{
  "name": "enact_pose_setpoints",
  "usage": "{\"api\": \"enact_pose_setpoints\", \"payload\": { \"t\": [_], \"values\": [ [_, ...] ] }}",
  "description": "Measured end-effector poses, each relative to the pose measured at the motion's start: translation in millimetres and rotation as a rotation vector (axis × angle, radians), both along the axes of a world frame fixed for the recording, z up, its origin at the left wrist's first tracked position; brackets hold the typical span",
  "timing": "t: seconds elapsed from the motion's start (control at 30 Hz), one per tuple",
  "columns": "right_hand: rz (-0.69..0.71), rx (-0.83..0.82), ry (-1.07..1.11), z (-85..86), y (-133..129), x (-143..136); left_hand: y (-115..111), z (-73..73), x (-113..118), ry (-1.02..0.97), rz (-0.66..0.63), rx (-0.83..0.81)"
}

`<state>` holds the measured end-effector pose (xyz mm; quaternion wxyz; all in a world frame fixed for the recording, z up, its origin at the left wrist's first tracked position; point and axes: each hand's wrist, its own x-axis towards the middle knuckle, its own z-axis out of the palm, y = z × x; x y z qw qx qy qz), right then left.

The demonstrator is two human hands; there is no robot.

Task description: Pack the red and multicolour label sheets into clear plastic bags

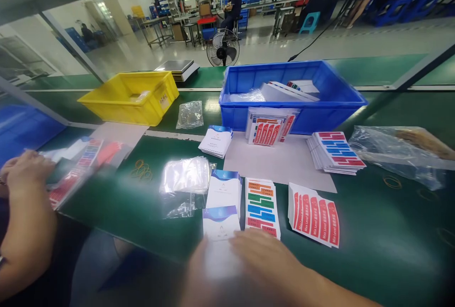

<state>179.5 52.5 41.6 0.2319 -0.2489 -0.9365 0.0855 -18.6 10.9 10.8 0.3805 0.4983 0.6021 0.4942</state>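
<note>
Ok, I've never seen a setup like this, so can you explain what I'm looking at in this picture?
No machine here: you see a person's own left hand and right hand, both bare. The one picture comes from a camera on that person's head, looking forward and down. Between them, the hands seem to hold a blue-topped leaflet, though its lower part is blurred. The green tabletop carries more leaflets, colourful label sheets, clear plastic bags, rubber bands, a yellow bin and a blue bin. Another person's hands show at the far left.
</note>
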Motion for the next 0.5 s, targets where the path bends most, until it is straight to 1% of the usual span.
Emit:
{"api": "enact_pose_setpoints", "payload": {
  "t": [0.03, 0.1, 0.13, 0.2, 0.27, 0.3, 0.4, 0.5],
  "values": [
    [-0.098, -0.019, -0.031, 1.2, 6, 8, -2, -1.0, 0, -0.074, 0.012, -0.051],
    [-0.344, -0.027, -0.116, 0.4, 27, 25, -6, -2.6, 0, -0.282, 0.009, -0.207],
    [-0.427, -0.031, -0.155, -1.0, 39, 32, -9, -3.0, 0, -0.371, -0.004, -0.281],
    [-0.538, -0.041, -0.214, -4.1, 61, 45, -14, -3.2, 2, -0.478, -0.058, -0.392],
    [-0.591, -0.058, -0.263, -6.3, 76, 51, -17, -3.0, 3, -0.546, -0.083, -0.465],
    [-0.609, -0.065, -0.289, -6.7, 80, 52, -19, -2.9, 4, -0.582, -0.071, -0.493],
    [-0.642, -0.085, -0.351, -6.2, 82, 48, -20, -2.5, 4, -0.684, -0.021, -0.57],
    [-0.661, -0.105, -0.381, -4.6, 81, 44, -20, -2.0, 3, -0.696, -0.016, -0.605]
  ]
}}
